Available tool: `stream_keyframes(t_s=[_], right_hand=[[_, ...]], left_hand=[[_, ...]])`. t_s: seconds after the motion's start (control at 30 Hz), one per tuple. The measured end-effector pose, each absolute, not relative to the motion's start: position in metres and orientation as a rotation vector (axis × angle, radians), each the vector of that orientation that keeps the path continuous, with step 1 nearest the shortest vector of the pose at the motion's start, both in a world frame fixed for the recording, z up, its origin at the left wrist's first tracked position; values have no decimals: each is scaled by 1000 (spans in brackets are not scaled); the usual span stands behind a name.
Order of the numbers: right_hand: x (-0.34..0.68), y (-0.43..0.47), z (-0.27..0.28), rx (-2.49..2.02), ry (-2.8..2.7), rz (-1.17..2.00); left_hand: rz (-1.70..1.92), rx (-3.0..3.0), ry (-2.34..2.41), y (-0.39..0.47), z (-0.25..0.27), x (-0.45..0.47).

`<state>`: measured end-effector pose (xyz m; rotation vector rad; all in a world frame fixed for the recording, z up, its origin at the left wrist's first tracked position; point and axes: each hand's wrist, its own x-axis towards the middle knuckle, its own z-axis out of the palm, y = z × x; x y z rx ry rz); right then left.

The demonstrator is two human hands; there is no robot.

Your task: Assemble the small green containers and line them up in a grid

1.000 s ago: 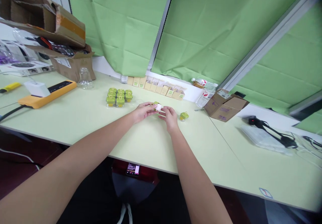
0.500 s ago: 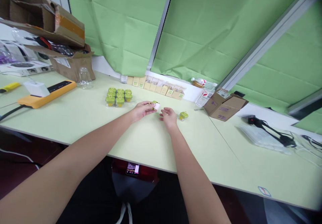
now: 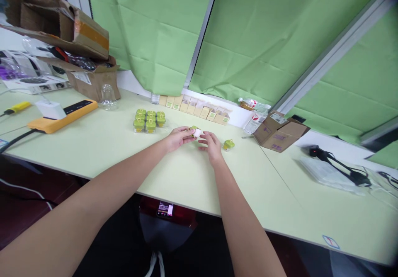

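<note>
My left hand pinches a small green lid with a white underside, held a little above the table. Just right of it, my right hand has its fingers apart, the tips close to the white side; whether they touch it I cannot tell. Beside the right hand stands a small clear jar with a green lid. Several more green-lidded jars are grouped in rows on the table to the left.
Small cardboard boxes line the wall. Plastic bottles and an open carton stand at the back right. Leftward are a clear jar, an orange power strip and stacked cardboard boxes. A phone lies below the table edge.
The whole view has shifted slightly. My left hand still grips the lid, and the fingers of my right hand are closer to its white side.
</note>
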<state>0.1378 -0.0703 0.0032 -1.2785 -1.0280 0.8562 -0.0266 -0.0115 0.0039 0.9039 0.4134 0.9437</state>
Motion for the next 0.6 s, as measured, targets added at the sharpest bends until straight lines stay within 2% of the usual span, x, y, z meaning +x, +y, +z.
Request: stream_keyframes(t_s=[0.2,0.6], right_hand=[[125,-78,9,-1248,-1179,965],[127,-75,5,-1263,-1117,1078]], left_hand=[[935,976,478,-13,-1,-23],[1023,1217,787,-7,-4,-21]])
